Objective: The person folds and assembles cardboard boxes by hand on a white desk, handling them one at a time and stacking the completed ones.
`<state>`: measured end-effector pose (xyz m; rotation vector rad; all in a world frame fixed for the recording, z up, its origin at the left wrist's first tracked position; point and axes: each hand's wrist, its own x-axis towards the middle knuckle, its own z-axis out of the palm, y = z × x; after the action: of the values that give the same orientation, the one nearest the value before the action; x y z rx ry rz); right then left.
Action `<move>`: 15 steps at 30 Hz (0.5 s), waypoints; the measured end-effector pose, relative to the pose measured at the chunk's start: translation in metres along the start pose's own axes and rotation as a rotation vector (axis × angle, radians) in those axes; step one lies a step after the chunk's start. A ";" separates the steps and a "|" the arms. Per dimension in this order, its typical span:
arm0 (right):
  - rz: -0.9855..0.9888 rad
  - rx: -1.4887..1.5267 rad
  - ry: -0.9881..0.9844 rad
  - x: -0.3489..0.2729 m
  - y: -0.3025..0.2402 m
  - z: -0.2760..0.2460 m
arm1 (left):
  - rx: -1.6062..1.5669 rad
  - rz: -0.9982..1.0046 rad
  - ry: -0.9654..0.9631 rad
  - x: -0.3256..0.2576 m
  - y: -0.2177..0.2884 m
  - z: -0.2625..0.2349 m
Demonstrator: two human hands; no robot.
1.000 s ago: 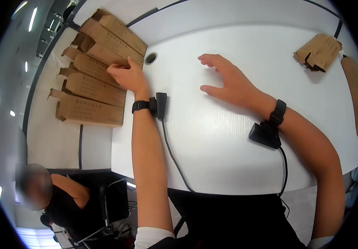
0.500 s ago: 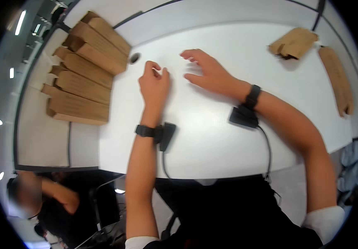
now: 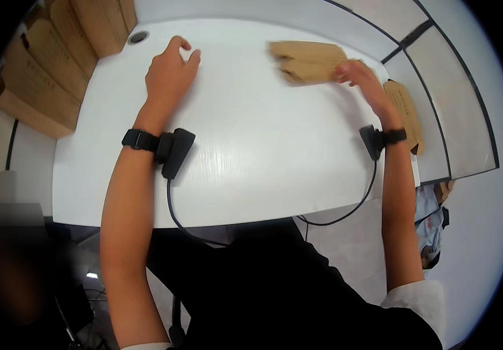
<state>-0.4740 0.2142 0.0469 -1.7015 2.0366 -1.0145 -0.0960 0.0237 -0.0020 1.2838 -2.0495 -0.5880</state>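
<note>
My right hand (image 3: 365, 81) is at the back right of the white table, its fingers curled at the right end of a crumpled brown cardboard box (image 3: 311, 60). The box's left end is torn-looking and blurred. The fingers partly hide where they meet the cardboard. My left hand (image 3: 172, 71) hovers over the table's back left, thumb and index finger apart with nothing between them; its other fingers are mostly hidden. A black strap with a dark block and cable sits on each wrist.
Several upright brown cardboard boxes (image 3: 53, 55) stand in a row at the left. A long brown box (image 3: 404, 114) lies along the right edge by the partition (image 3: 450, 99). A round cable hole (image 3: 138, 38) is at the back left. A blurred person is at lower left.
The view has turned right. My right hand has moved right, from near the left hand to the crumpled box. That box now lies with a different tilt; the left hand keeps its loose curl.
</note>
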 end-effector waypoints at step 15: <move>-0.015 0.053 -0.349 -0.010 -0.142 0.149 | -0.470 0.185 -0.091 -0.006 -0.003 0.010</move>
<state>-0.2730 0.1685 0.0361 -1.7275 1.7621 -0.7083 -0.0992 0.0286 -0.0122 0.7978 -1.9187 -0.9838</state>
